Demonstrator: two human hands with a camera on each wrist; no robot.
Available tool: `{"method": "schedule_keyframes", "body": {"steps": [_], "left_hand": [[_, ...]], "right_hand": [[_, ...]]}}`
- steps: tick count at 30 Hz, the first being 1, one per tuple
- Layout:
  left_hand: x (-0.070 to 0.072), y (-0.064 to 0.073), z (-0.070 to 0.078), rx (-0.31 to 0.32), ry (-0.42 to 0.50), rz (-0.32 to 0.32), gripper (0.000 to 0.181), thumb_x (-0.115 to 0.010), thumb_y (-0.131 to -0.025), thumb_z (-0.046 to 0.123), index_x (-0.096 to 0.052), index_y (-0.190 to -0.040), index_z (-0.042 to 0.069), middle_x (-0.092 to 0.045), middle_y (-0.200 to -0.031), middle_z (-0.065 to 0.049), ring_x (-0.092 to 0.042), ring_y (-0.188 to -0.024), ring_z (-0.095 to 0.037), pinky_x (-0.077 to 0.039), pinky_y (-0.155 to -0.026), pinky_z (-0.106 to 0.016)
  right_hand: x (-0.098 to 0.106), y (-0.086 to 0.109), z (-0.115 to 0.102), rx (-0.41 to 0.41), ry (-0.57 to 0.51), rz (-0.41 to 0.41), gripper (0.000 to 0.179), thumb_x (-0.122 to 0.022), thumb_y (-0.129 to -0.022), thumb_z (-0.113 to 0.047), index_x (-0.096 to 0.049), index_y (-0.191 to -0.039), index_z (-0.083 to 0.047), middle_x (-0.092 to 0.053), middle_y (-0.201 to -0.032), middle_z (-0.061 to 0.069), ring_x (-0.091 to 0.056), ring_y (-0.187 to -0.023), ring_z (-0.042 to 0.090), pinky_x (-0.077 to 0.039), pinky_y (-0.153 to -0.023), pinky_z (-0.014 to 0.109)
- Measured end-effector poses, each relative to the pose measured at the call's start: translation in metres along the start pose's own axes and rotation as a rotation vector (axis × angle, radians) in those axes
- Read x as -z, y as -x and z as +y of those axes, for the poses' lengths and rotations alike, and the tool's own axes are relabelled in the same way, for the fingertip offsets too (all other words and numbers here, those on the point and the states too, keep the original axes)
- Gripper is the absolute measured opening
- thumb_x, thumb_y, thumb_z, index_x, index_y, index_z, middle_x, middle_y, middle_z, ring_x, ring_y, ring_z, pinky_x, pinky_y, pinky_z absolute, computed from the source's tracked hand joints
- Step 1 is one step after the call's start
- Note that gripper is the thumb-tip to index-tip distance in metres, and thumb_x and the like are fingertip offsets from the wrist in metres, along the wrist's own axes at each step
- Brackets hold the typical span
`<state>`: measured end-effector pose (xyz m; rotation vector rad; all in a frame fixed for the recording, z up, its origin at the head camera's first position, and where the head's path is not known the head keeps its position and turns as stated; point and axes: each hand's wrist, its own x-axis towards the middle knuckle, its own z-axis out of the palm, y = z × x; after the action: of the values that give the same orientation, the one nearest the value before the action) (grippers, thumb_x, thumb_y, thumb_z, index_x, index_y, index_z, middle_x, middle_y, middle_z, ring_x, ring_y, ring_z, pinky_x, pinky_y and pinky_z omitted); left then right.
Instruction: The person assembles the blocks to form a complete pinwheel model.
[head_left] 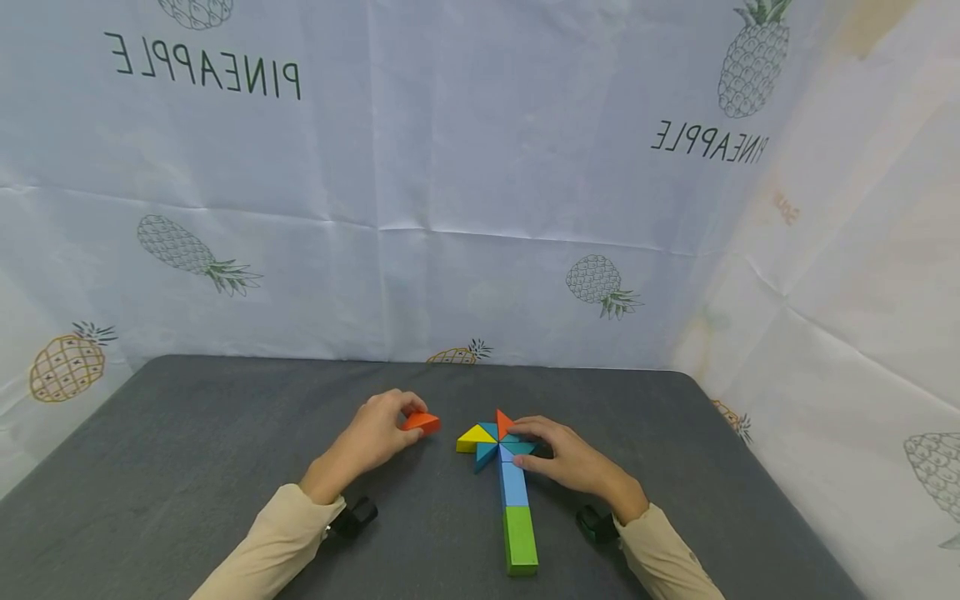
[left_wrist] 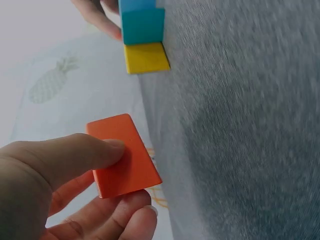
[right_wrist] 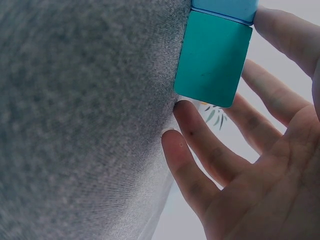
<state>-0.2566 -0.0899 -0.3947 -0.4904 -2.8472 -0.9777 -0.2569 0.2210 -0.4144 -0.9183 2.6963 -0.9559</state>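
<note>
My left hand [head_left: 377, 431] holds an orange triangular block [head_left: 423, 423] above the table's left-middle area; in the left wrist view the thumb presses one face of that block [left_wrist: 131, 167], with fingers beneath. To its right, small triangular blocks form a pinwheel: a yellow block [head_left: 474, 437], an upright orange triangle [head_left: 503, 423], several teal ones and a light blue one. My right hand [head_left: 568, 457] rests at the pinwheel's right side, fingers relaxed around a teal block [right_wrist: 214, 57]. Its thumb is at the light blue block's edge, and its index fingertip is by the orange triangle.
Below the pinwheel, a light blue block [head_left: 513, 483] and a green block [head_left: 521, 537] line up as a stem toward me. The dark grey table [head_left: 225, 433] ends at a hanging pineapple-print cloth [head_left: 480, 167] behind. Each wrist wears a black camera.
</note>
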Motion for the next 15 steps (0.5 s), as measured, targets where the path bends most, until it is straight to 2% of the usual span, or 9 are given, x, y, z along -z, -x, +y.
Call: {"method": "schedule_keyframes", "body": {"steps": [5, 15], "left_hand": [[-0.001, 0.006, 0.007, -0.013, 0.014, -0.011, 0.02, -0.079, -0.083, 0.007, -0.072, -0.101, 0.01, -0.067, -0.095, -0.002, -0.057, -0.084, -0.019, -0.046, -0.072, -0.033], [-0.004, 0.013, 0.017, -0.035, 0.069, -0.07, 0.02, -0.078, -0.082, 0.007, -0.071, -0.1, 0.01, -0.063, -0.087, 0.001, -0.052, -0.071, -0.011, -0.045, -0.062, -0.025]], "right_hand": [[0.0, 0.0, -0.002, 0.0, -0.001, 0.002, 0.05, -0.063, -0.098, -0.034, -0.055, -0.139, -0.008, -0.052, -0.144, 0.013, -0.058, -0.123, 0.03, -0.048, -0.102, 0.05], [0.0, 0.0, -0.002, -0.008, 0.003, 0.004, 0.05, -0.063, -0.098, -0.035, -0.056, -0.139, -0.009, -0.053, -0.144, 0.012, -0.058, -0.123, 0.03, -0.048, -0.103, 0.051]]}}
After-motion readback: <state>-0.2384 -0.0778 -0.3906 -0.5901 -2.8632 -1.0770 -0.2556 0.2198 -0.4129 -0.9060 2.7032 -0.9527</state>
